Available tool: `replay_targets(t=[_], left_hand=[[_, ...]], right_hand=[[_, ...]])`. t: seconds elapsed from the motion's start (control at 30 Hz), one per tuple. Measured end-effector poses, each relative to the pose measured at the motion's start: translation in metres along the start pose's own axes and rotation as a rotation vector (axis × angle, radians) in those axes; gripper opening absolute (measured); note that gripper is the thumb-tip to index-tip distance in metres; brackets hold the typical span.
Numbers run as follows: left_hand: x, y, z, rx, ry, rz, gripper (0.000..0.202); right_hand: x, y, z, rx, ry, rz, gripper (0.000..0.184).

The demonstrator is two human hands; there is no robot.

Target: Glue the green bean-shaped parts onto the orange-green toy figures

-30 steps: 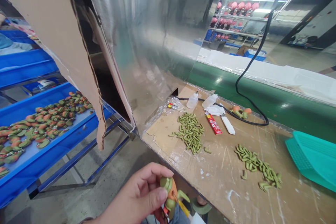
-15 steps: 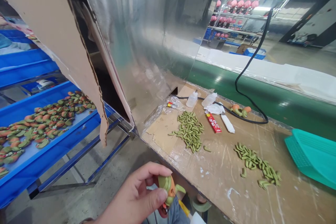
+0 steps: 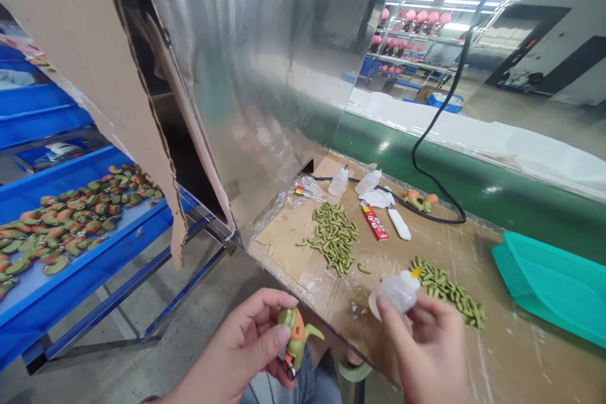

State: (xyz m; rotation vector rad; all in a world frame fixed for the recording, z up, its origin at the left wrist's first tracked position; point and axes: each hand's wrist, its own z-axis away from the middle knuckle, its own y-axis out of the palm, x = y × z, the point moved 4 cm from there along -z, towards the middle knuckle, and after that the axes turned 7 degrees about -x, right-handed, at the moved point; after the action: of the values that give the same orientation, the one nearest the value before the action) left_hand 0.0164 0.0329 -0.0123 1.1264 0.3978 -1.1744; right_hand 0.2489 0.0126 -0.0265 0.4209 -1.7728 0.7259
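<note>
Figurine (image 3: 297, 338), green and orange, is pinched between thumb and fingers of the left grip (image 3: 237, 350), held over the person's lap (image 3: 315, 385) just beside the edge of the counter (image 3: 511, 353); a bent green limb juts out from it. The right grip (image 3: 433, 350), slightly blurred, is closed on a translucent bottle (image 3: 396, 293) with a yellow tip, above the counter. Near that bottle lies a cluster of small curved green pieces (image 3: 454, 290); a larger pile (image 3: 334, 237) lies farther left. Beyond the piles are a red packet (image 3: 375, 223), a slim white object (image 3: 400, 225) and a black cable (image 3: 415, 164). A teal basket (image 3: 502, 259) stands at the right. Off to the left, a blue tray (image 3: 71, 298) holds many green-and-orange parts (image 3: 101, 202).
</note>
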Motion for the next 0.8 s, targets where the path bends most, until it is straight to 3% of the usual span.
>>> replay_targets(t=[0.1,0.17,0.27,0.37,0.43,0.6,0.8], left_hand=[[0.000,-0.002,0.000,-0.008,-0.013,0.001,0.025],[-0.001,-0.006,-0.002,-0.021,-0.011,-0.001,0.025],[-0.001,-0.008,-0.005,-0.041,-0.013,-0.004,0.025],[0.001,-0.005,-0.007,-0.031,-0.024,0.007,0.025],[0.001,-0.001,-0.008,-0.018,-0.029,0.013,0.027],[0.001,-0.002,-0.007,-0.025,-0.012,0.001,0.028],[0.002,-0.009,-0.009,-0.056,0.007,-0.002,0.030]], right_hand=[[-0.023,0.007,-0.027,-0.048,0.053,0.038,0.056],[-0.025,0.003,-0.027,-0.091,0.040,0.069,0.061],[-0.009,-0.006,-0.010,-0.210,-0.173,0.243,0.048],[0.004,0.015,0.008,-0.024,-0.452,0.400,0.022],[0.002,0.037,0.012,0.130,-0.480,0.433,0.022],[-0.008,0.072,-0.001,0.131,-0.443,0.533,0.030],[-0.003,0.077,-0.011,0.153,-0.461,0.512,0.033]])
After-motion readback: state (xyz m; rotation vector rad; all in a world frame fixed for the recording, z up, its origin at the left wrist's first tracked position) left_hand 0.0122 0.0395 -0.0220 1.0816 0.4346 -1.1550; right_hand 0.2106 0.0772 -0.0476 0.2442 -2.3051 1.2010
